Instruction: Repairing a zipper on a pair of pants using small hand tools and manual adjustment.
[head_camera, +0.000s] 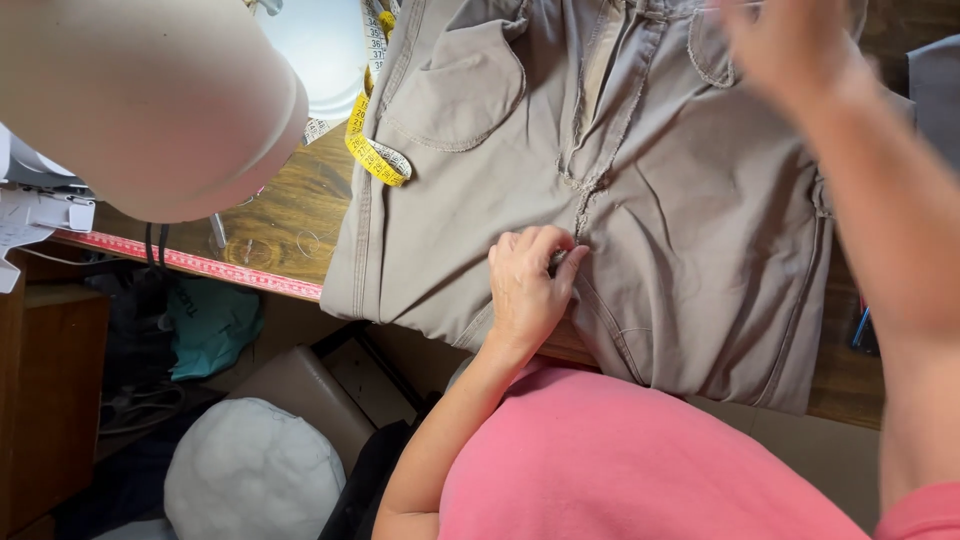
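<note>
A pair of khaki trousers (680, 200) lies spread inside out on a wooden table (290, 215), pockets and crotch seam showing. My left hand (528, 285) rests on the cloth near the table's front edge and pinches the fabric at the lower end of the crotch seam (580, 180). My right hand (790, 50) is raised and blurred over the upper right of the trousers, near the waistband. Whether it holds anything cannot be made out. My right forearm crosses the right side of the view.
A yellow measuring tape (368, 150) curls at the trousers' left edge. A beige sewing machine body (150, 100) fills the upper left. A red ruler strip (200, 265) runs along the table edge. Below lie a white bundle (250, 470) and bags.
</note>
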